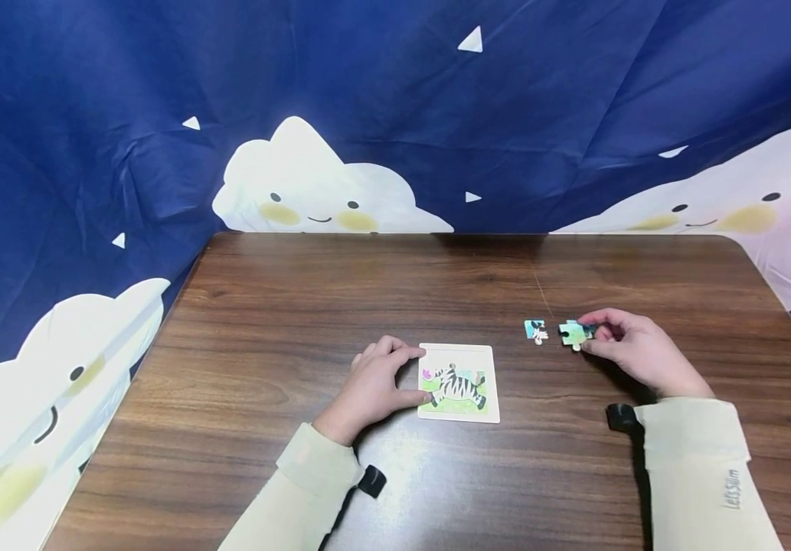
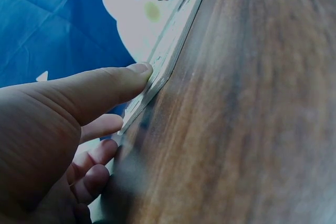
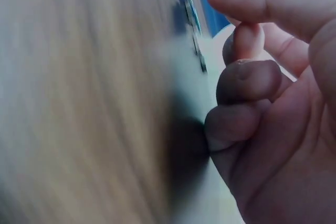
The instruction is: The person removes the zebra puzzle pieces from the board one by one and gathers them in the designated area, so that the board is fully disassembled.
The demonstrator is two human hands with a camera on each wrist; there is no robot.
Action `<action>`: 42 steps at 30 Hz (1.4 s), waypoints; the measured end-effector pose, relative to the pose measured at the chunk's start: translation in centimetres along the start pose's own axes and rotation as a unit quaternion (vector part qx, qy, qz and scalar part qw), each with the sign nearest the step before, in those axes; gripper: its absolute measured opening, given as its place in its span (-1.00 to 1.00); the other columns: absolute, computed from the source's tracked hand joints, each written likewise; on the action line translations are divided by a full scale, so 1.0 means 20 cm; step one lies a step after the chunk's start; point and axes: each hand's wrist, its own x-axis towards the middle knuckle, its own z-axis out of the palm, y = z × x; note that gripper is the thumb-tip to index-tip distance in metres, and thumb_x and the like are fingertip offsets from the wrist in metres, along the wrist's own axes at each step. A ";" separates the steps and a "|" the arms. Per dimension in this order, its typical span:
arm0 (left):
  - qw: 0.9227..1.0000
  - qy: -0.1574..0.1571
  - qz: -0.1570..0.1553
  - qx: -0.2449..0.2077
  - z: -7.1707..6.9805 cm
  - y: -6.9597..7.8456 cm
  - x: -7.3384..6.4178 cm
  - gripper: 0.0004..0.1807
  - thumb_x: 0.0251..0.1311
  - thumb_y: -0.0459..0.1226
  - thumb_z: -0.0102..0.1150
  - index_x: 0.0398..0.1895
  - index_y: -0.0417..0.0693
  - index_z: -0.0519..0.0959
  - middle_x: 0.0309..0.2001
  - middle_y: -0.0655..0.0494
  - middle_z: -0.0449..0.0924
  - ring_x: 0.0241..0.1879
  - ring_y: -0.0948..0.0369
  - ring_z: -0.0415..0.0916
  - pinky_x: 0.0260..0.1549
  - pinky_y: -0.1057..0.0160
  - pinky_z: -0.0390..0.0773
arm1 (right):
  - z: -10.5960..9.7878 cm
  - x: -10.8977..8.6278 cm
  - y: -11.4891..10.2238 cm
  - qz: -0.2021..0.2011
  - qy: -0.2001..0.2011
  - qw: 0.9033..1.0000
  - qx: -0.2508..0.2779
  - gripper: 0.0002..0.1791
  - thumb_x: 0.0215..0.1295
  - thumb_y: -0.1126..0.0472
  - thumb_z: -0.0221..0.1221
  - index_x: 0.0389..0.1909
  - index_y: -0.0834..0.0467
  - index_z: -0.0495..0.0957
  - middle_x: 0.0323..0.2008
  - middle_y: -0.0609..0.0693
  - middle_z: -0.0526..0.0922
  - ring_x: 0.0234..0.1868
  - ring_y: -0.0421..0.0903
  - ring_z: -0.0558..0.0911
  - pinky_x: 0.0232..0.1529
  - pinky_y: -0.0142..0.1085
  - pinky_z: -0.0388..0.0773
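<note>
A square zebra puzzle board [image 1: 459, 383] with a pale rim lies on the table. My left hand [image 1: 377, 383] rests at its left side, thumb and index finger spread along the rim. In the left wrist view the straight thumb [image 2: 118, 87] presses on the edge of the board [image 2: 170, 51]. To the right, my right hand [image 1: 636, 352] pinches a green and blue jigsaw piece [image 1: 574, 334] between thumb and index finger. Just left of it lies another jigsaw piece [image 1: 536, 330], blue with black and white. In the right wrist view the other fingers [image 3: 247, 82] are curled in.
The brown wooden table [image 1: 285, 306] extends around both hands. A dark blue cloth [image 1: 395, 84] with white clouds and triangles hangs behind and to the sides. Black straps with small boxes [image 1: 372, 480] sit at both wrists.
</note>
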 end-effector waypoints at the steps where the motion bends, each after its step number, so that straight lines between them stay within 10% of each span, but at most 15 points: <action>1: 1.000 0.001 0.001 0.000 0.00 0.00 0.00 -0.26 -0.06 0.11 0.51 0.25 0.13 0.59 0.04 0.15 0.47 -0.01 0.11 0.40 -0.04 0.06 0.31 | -0.01 0.00 0.01 0.003 0.003 1.000 -0.001 -0.66 0.31 0.14 0.32 0.04 0.18 0.59 -0.41 -0.03 0.47 -0.42 -0.20 0.42 -0.35 -0.37 0.28; 42: 1.000 0.003 0.006 -0.002 -0.01 0.01 0.00 -0.27 -0.05 0.09 0.51 0.24 0.09 0.59 0.03 0.11 0.48 -0.01 0.08 0.42 -0.01 -0.01 0.33 | -0.17 -0.06 0.26 0.063 0.054 0.996 -0.037 -0.56 0.37 0.15 0.23 0.18 0.28 0.51 -0.42 -0.03 0.51 -0.44 -0.20 0.42 -0.37 -0.35 0.26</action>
